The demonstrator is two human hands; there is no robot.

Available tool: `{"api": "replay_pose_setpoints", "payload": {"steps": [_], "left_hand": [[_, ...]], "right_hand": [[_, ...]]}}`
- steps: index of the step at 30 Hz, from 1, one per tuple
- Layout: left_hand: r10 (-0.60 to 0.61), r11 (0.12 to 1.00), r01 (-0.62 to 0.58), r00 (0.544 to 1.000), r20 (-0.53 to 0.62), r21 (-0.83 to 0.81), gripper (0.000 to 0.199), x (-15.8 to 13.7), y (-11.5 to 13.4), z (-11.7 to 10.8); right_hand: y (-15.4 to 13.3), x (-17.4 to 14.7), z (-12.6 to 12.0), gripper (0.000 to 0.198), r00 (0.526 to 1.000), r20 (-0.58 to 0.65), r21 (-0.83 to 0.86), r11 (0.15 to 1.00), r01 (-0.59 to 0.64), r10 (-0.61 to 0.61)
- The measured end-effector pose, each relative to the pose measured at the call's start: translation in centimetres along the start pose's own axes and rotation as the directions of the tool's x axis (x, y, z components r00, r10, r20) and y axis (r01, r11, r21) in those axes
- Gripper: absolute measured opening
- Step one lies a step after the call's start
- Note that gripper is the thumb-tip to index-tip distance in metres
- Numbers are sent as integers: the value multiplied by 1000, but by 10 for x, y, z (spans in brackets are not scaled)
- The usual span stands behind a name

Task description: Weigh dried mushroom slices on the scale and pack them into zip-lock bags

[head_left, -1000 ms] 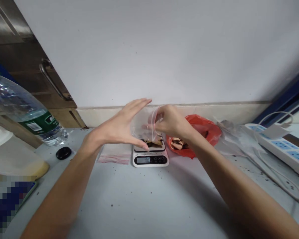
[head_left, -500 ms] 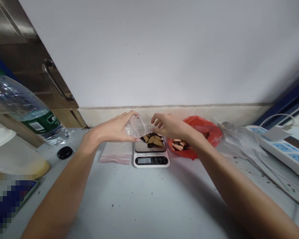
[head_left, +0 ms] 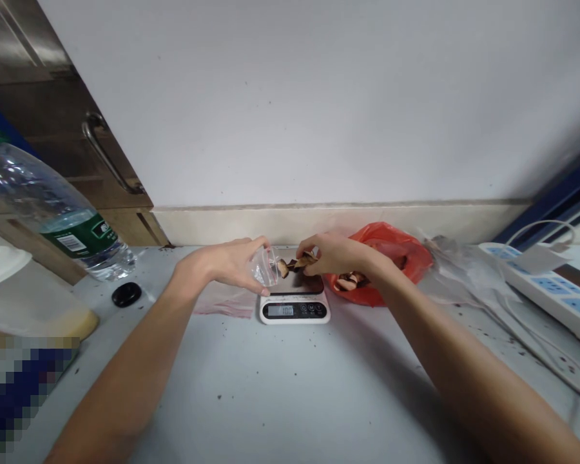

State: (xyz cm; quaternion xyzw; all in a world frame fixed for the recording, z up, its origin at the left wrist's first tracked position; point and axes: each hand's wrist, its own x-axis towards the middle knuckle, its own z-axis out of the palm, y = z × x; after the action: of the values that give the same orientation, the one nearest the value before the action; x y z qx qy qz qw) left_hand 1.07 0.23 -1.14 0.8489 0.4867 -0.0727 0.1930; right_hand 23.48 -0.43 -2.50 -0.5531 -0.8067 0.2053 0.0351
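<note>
My left hand [head_left: 234, 263] grips a small clear zip bag [head_left: 265, 267] and holds its mouth open toward the right, at the left edge of the scale's plate. My right hand [head_left: 331, 253] is closed around some dried brown slices [head_left: 302, 260] just over the plate. One slice [head_left: 283, 268] sits at the bag's mouth. Beneath both hands stands a white kitchen scale [head_left: 294, 314], its display reading about 10.0. Right of it lies an open red plastic bag [head_left: 374, 298] with more dried slices [head_left: 348, 281] inside, partly behind my right forearm.
Flat clear bags [head_left: 225, 308] lie left of the scale. Farther left are a black cap [head_left: 126, 294], a large water bottle [head_left: 82, 235] and a whitish container [head_left: 24, 296]. On the right are a power strip [head_left: 555, 283] with cables and crumpled clear plastic [head_left: 454, 277]. A wall stands behind.
My right hand has come down onto the plate and gathered up the slices that lay there. My left hand has lowered the zip bag, turning its mouth toward them.
</note>
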Motion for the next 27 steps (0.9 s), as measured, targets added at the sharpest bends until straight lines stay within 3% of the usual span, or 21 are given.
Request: {"api": "replay_pose_setpoints", "payload": {"steps": [5,10,15,19,21,23,27], "left_hand": [[37,998,-38,999,-27,-52,81,0,5,2],[67,994,-72,996,-58,-84,78,1,13,3],[47,996,-54,995,-85,-76,78,-2,14,-1],[75,994,-86,988,-135,-72,68,-4,11,-5],[109,989,-123,982,-156,-85,68,-4,9,-6],[106,990,-119,984,-144,-80,70,-4,5,-6],[60,996,-67,992,-114,-59,75,-3,-3,-4]], "right_hand": [[-4,-12,-12,34,989,-101,139,983,119,-105],[-16,-17,-9,40,970,-174,303,928,218,-171],[-13,-12,-3,31,943,-212,553,764,333,-258],[-6,-7,-3,22,928,-238,637,675,372,-286],[-4,-5,-5,19,929,-276,622,691,368,-246],[-2,-4,-8,14,937,-307,555,768,320,-168],[4,-7,-14,13,973,-228,296,951,92,-24]]}}
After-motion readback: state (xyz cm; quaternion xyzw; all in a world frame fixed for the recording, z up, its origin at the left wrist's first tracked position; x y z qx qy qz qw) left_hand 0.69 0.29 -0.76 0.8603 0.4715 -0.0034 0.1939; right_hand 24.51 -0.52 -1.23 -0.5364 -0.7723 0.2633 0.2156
